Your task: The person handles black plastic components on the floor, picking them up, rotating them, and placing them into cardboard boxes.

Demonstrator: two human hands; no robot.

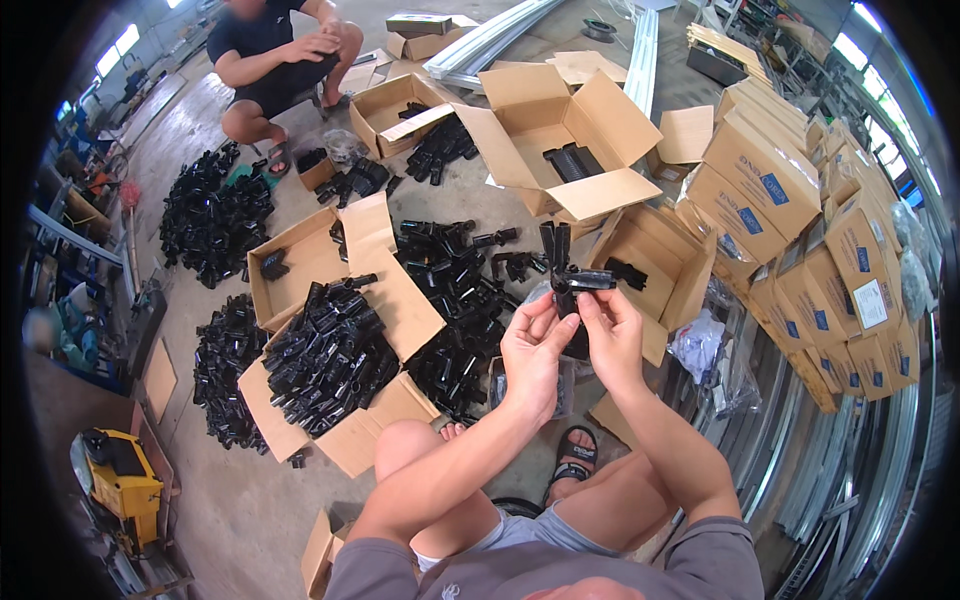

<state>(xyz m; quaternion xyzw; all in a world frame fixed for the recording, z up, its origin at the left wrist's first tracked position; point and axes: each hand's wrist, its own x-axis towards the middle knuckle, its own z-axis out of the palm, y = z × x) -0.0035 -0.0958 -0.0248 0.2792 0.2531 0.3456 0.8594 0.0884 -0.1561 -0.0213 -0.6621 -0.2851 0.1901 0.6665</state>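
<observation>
Up in front of me, both hands hold a black plastic connector (562,268) with several arms: some point upward and one sticks out to the right. My left hand (533,348) pinches its lower part between thumb and fingers. From the other side, my right hand (612,338) grips it near the base of the sideways arm. The thumbs sit close together, and part of the connector is hidden behind the fingers. Past my hands, to the left, lies a loose heap of similar black parts (445,270). Just to the right stands an open cardboard box (688,262) with a few black pieces inside.
A large open carton (610,115) with black parts stands ahead. Another heap (335,355) lies on a flattened box at the left, with more piles (215,215) behind. Stacked cartons (765,170) and metal profiles (850,470) line the right. Another person (280,60) squats at the far left.
</observation>
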